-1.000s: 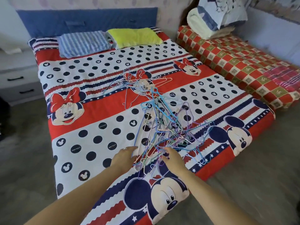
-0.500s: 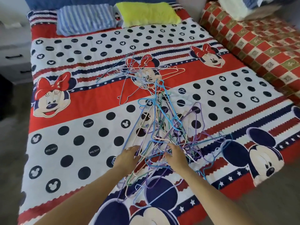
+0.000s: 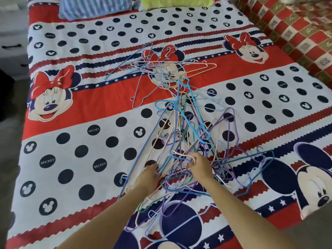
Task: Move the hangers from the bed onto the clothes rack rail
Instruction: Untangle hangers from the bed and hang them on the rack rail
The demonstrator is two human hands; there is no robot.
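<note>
- Head view: a person's two bare forearms reach from the lower edge into a tangled heap of thin wire hangers [image 3: 186, 133] in blue, purple, cream, pink and green, lying on a bed [image 3: 75, 155].
- The left hand [image 3: 148, 175] rests at the heap's left edge, its fingers curled into the wires around a long blue hanger; its grip closes on the tangle there.
- The right hand [image 3: 200, 166] sits deeper in the middle of the heap, fingers curled round a cream-pink hanger hook and several strands beside it.
- A smaller, looser cluster of hangers lies farther up the bed, over a printed mouse face, joined to the main heap by a bright blue hanger.
- The bedspread is red, white and navy with cartoon mouse faces, stars and navy dots; several dots carry the word "MICKEY" in white.
- A striped blue pillow [image 3: 95, 6] and a yellow-green pillow [image 3: 176, 2] lie at the head of the bed.
- A red-and-gold checked cover [image 3: 296, 29] lies to the right; grey drawers [image 3: 12, 45] stand at the left.
</note>
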